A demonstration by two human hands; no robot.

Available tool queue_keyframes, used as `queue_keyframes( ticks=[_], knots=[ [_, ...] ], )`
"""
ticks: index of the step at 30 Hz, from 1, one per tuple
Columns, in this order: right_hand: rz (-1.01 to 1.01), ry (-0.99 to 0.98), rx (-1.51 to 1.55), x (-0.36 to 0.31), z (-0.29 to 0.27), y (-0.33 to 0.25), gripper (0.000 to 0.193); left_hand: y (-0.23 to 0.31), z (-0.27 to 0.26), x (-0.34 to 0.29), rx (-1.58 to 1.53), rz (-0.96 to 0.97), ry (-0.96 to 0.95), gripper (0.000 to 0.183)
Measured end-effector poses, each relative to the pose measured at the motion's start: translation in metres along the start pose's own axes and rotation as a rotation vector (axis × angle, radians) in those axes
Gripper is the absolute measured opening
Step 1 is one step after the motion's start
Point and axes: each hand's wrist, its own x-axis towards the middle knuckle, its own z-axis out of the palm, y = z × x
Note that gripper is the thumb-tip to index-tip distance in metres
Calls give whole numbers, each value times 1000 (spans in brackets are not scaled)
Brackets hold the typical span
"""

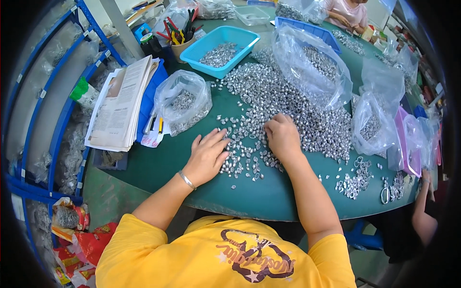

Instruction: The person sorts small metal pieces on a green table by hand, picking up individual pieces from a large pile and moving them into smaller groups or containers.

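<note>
Silver metal pcs [326,129] lie heaped across the middle of the green desk [249,201], w/ loose singles spilling nearer. Desk's curved near edge runs just in front of the yellow shirt [192,249]; elbow room shows near L, btwn paper stack [120,105] & L hand [209,153], plus a strip btwn the forearms. R side's tighter: small pile [355,180] by the edge, clear bags [389,81] beyond. Far side crowded.

Room: blue rack [98,36] w/ bagged stock along L, person in pink top [343,17] far R. Turquoise tub [221,73] w/ pcs sits far, L of heap's middle; clear bag [168,96], part-filled, nearer, just R of stack.

L hand: grip wide, fingers spread over loose pcs, bracelet [187,180] at wrist. R hand [283,137]: grip narrow, fingers curled down at heap's near side; can't tell if it holds a pc.
</note>
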Motion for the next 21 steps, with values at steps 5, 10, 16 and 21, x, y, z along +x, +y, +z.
queue_keyframes(
  ticks=[5,10,16,21],
  knots=[
    [-21,-100,-46,-4,-6,-6,5,-3,0,-2,-73,28,-4,28],
    [83,-28,177,-7,-16,-11,7,-11,1,3,-180,10,1,26],
    [899,-322,1377,-7,-39,-5,14,-13,1,5,-221,8,0,23],
    [925,-446,1671,-9,-35,1,14,-15,-2,6,-228,21,1,21]
  ],
)
